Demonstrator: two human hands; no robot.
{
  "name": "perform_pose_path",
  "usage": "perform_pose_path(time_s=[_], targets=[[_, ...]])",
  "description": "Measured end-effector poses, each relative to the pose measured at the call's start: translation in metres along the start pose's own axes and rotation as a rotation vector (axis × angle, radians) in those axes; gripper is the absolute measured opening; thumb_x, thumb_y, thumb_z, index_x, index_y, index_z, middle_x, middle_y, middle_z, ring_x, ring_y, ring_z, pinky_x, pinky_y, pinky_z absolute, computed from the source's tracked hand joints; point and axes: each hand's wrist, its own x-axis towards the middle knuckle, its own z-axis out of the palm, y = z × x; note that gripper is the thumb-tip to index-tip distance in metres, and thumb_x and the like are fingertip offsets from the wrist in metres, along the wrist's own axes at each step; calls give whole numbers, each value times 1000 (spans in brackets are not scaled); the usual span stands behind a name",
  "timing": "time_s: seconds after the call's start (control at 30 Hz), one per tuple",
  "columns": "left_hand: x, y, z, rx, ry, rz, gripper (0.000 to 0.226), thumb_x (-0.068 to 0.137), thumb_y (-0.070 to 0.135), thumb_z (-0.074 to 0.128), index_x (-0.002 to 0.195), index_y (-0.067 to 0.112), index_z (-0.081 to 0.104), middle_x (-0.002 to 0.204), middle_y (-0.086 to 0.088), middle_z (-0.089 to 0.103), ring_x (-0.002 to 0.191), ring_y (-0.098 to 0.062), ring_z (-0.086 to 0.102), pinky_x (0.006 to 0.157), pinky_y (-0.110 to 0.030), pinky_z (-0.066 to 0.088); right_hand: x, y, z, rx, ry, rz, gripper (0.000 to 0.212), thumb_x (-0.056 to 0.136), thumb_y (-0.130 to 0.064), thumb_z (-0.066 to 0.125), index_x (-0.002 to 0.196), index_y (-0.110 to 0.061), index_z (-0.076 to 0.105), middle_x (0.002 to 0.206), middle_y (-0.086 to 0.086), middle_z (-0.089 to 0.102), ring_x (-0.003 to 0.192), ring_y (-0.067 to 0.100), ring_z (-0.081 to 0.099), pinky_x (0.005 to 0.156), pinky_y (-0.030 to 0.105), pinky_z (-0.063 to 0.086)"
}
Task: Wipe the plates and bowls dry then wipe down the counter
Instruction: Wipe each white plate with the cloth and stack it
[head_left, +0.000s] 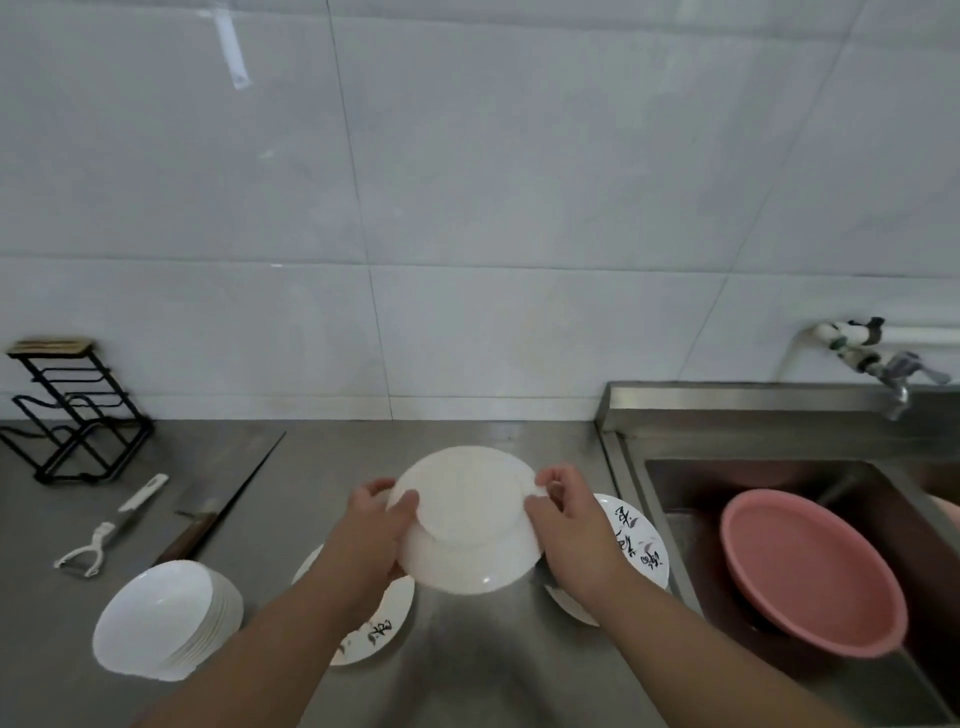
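Observation:
A white plate (467, 514) is held above the steel counter (467, 649), tilted with its underside toward me. My left hand (376, 530) grips its left rim and my right hand (569, 525) grips its right rim, thumbs on the underside. Under my left forearm lies a white plate with black brush markings (379, 631). A second marked plate (634, 540) lies under my right hand. A stack of white bowls (161, 618) leans on its side at the lower left. No cloth shows.
A cleaver (218, 504) and a white peeler (111, 530) lie on the counter at left, near a black wire rack (72, 415). At right is a steel sink (675, 525) with a pink basin (810, 571) inside and a wall tap (888, 374) above.

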Motion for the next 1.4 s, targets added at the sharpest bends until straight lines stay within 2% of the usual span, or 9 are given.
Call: perform_pose_path(time_s=[0.17,0.27,0.4,0.53,0.63,0.83,1.07,1.2,1.4], targets=[[-7,37,-13,-345,-257,22,34,101,8,52,135,8,58,124,-15,73,112,-36,70,76,-45,64,-2,-38,-15,-364,-4,-228,21,98,-34,61,115,-41,52,78,-8,67,62,9,68,64,40,62],[-10,54,-18,-399,-278,107,43,93,11,57,136,12,57,128,-13,71,113,-34,69,74,-46,64,-4,-60,-21,-448,204,-343,13,99,-33,61,108,-40,54,77,-14,71,67,4,69,72,32,58],[-16,70,-17,-423,-270,197,41,96,7,55,137,14,56,130,-13,70,116,-35,67,72,-44,64,-20,-86,-19,-377,302,-672,28,102,-35,54,128,-31,61,120,-30,65,114,-4,61,97,20,49],[-32,81,-7,-435,-320,255,47,88,11,59,135,14,57,129,-14,70,115,-34,68,74,-44,64,-16,-73,-2,-869,12,-903,76,108,-58,32,165,-11,20,174,0,13,161,18,9,129,36,16],[-43,87,-4,-403,-357,277,48,86,12,61,134,16,58,126,-13,72,116,-37,68,81,-51,63,-11,-74,3,-1078,56,-888,86,107,-66,22,165,-4,12,175,8,-2,161,29,-9,129,53,13],[-58,95,9,-367,-430,314,45,84,13,63,129,16,60,122,-13,73,103,-32,73,77,-46,64,-17,-106,18,-1159,63,-868,99,99,-78,12,165,-5,-1,172,8,-19,156,23,-28,129,47,-3],[-53,107,9,-390,-419,344,42,92,12,58,134,14,60,127,-18,70,104,-30,72,79,-41,64,-43,-102,30,-1175,-116,-1030,101,96,-80,15,166,-8,4,174,3,-11,160,25,-13,130,49,8],[-53,102,6,-396,-408,337,43,86,11,61,130,15,61,128,-18,70,104,-30,71,78,-47,62,-29,-90,-3,-1161,-20,-1009,97,98,-76,30,166,-8,13,175,5,-1,161,28,-4,126,55,21],[-62,100,18,-334,-446,353,45,84,12,62,129,17,60,123,-13,73,104,-31,73,74,-46,64,-19,-108,0,-1142,115,-885,101,96,-80,15,166,-7,3,174,7,-11,159,31,-17,128,57,13]])
